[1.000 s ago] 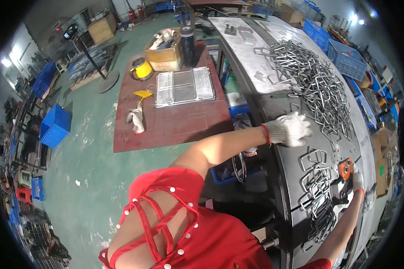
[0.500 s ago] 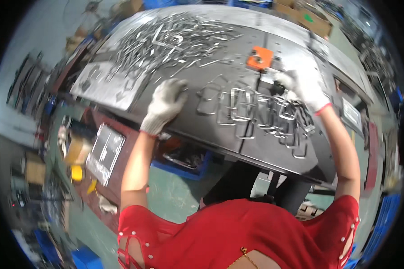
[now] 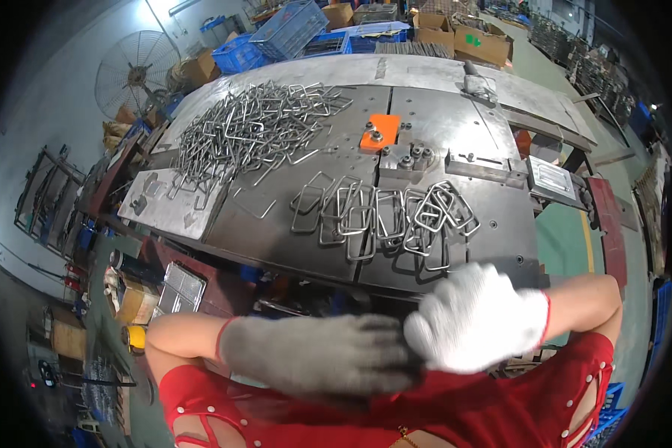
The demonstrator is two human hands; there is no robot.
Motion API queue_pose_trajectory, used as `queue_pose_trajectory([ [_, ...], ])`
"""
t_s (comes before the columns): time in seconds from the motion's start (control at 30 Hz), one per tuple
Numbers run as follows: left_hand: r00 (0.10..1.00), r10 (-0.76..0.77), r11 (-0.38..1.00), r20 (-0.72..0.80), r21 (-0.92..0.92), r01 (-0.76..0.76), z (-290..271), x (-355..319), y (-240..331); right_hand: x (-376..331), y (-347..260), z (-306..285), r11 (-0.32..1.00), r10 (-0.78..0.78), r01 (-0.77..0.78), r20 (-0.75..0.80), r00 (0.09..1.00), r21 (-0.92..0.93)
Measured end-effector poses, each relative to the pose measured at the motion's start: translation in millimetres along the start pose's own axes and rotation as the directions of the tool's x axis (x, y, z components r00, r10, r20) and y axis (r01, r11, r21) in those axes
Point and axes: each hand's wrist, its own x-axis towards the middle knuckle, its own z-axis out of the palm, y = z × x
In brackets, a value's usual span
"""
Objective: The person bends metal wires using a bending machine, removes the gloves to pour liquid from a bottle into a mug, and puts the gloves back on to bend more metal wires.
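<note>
Both hands wear white knitted gloves with red cuffs and are close to my body, in front of the table's near edge. My left hand (image 3: 317,357) lies flat and palm-down across my red top, fingers stretched to the right, somewhat blurred. At its fingertips my right hand (image 3: 476,319) is curled closed; whatever may be inside it is hidden. Beyond them, bent metal wire frames (image 3: 358,213) overlap in a row on the dark metal table (image 3: 276,246). A larger heap of bent metal rods (image 3: 254,131) sits at the far left.
An orange block (image 3: 381,131) with bolts and a steel fixture (image 3: 407,163) stand mid-table. A steel bar (image 3: 485,169) is fixed to their right. Behind the table are blue crates (image 3: 291,30), cardboard boxes (image 3: 481,43) and a large fan (image 3: 137,75).
Both hands have drawn back from over the table to the front of my body and come together. The head view has tilted up, showing more of the room behind.
</note>
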Motion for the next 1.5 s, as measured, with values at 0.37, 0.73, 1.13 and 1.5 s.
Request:
queue_pose_trajectory([
  [0.37,0.971,-0.192,0.974,0.140,-0.097,0.207,15.8,-15.8,10.5,-42.5,3.0,-44.1,0.977,-0.119,0.120,0.016,0.993,-0.178],
  [0.73,0.225,-0.662,0.731,-0.715,-0.549,0.406,28.6,-183.3,-52.1,52.9,156.6,46.7,0.924,0.291,-0.349,-0.303,0.908,-0.158],
  [1.13,0.370,-0.529,0.769,-0.764,-0.247,0.589,-24.3,-111.7,-114.7,119.8,107.3,79.2,0.606,0.175,0.090,-0.242,0.954,0.791],
  [1.5,0.939,-0.209,0.756,-0.272,0.564,0.331,-15.3,-52.6,-7.3,12.3,26.2,3.7,0.094,-0.122,-0.048,0.059,0.991,0.994],
])
